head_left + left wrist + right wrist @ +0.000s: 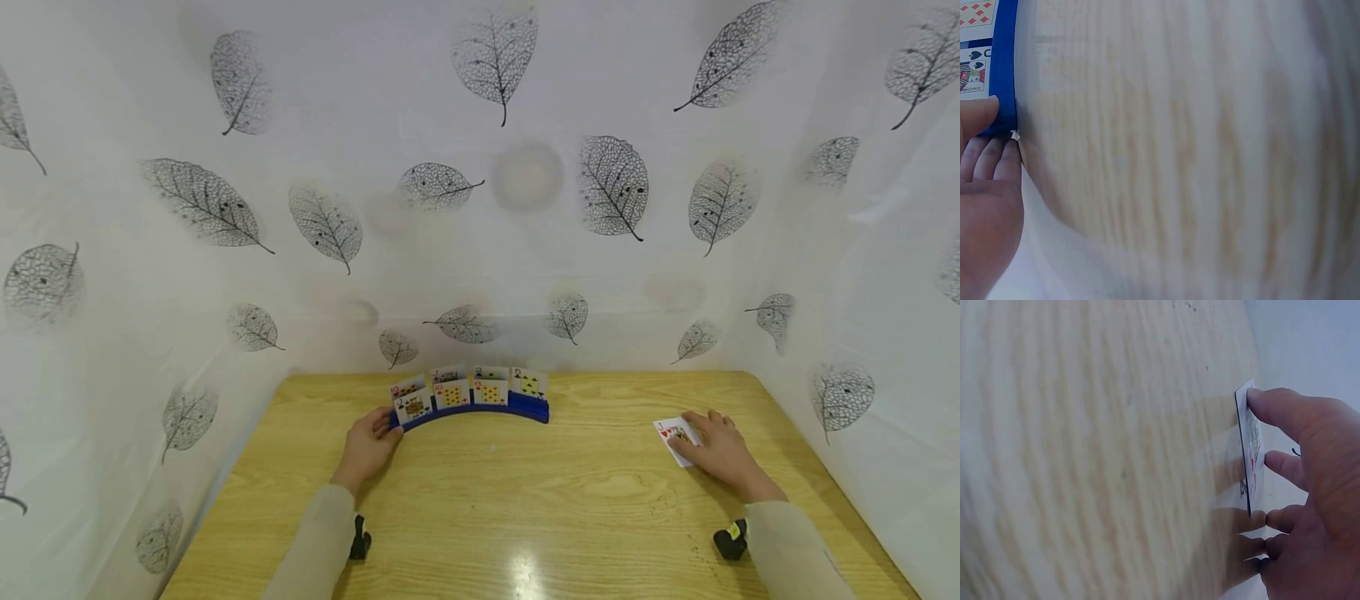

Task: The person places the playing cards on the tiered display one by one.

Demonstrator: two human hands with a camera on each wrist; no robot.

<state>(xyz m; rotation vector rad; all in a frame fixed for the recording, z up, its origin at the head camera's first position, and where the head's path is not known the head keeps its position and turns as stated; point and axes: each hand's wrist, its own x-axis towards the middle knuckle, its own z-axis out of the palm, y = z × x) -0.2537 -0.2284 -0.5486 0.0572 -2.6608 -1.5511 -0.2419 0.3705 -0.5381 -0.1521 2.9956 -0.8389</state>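
On the table's far side stands a curved blue card holder with several playing cards upright in two rows. My left hand grips its left end, the thumb on the front beside a jack of spades and the other fingers at the end. Over at the right, my right hand holds a jack of hearts, face up and low over the table. Its thumb lies on one end of the card, and the index finger touches the far side. The remaining fingertips reach the tabletop.
The wooden table meets a white curtain with dark leaf prints at the back and sides. Small black devices sit by both wrists, one at the left and one at the right.
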